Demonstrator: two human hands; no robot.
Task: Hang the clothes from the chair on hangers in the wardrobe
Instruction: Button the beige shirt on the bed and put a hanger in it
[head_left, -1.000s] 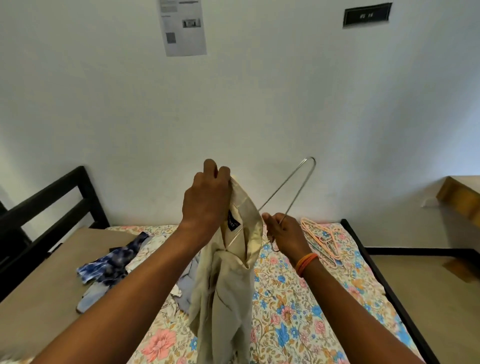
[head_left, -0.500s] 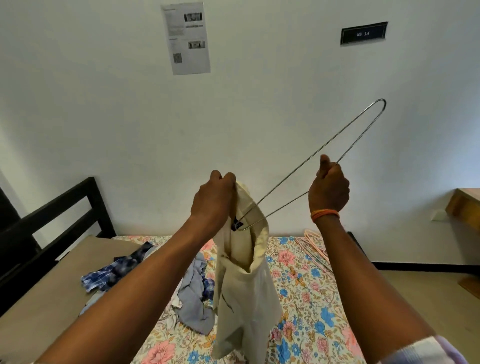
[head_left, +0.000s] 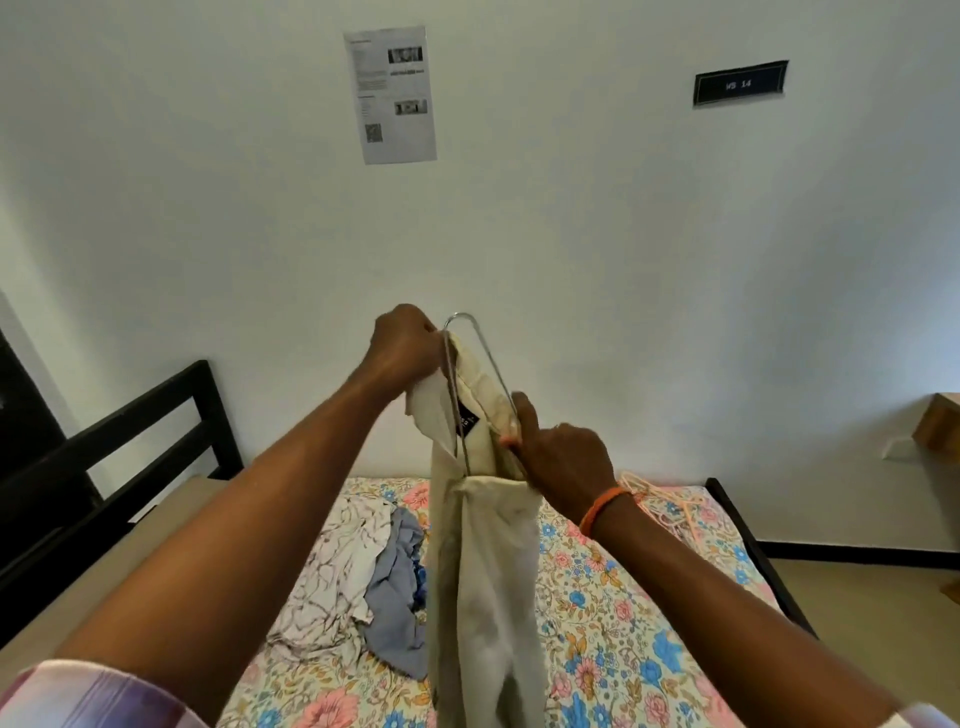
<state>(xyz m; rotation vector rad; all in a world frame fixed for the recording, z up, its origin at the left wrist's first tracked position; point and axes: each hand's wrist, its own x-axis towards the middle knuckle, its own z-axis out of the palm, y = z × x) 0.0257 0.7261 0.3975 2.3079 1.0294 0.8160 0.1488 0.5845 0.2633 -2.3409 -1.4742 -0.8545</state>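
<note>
Mid-step: threading wire hanger into cream garment, held up in the air over the bed.

Left hand clamped on the top edge of the garment, bunching fabric near the hanger's upper bend. Right hand pinching the hanger wire lower down, just beside the dark neck label. Hands close together, not touching, both loaded.

Hanger standing near vertical, rounded end up, one wire leg running down inside the fabric, the other outside along the right edge. Hook end not visible, so can't tell how far in. Garment hanging long and limp, lower end out of frame. Type unclear: shirt or trousers.

Still on the bed: pale patterned cloth and grey-blue cloth in a heap left of the hanging garment, a bunch of pink hangers near the far right corner. Wardrobe and chair not in view.

Progress, as a judgement: early to middle, first visible piece not yet seated, at least two more waiting.

Next move likely needs: rotate hanger level, spread fabric over both shoulders, free the hook upward. Keep left grip until weight sits on the wire. Risk: thin wire plus slack cloth, so easy slide-off to one side.
</note>
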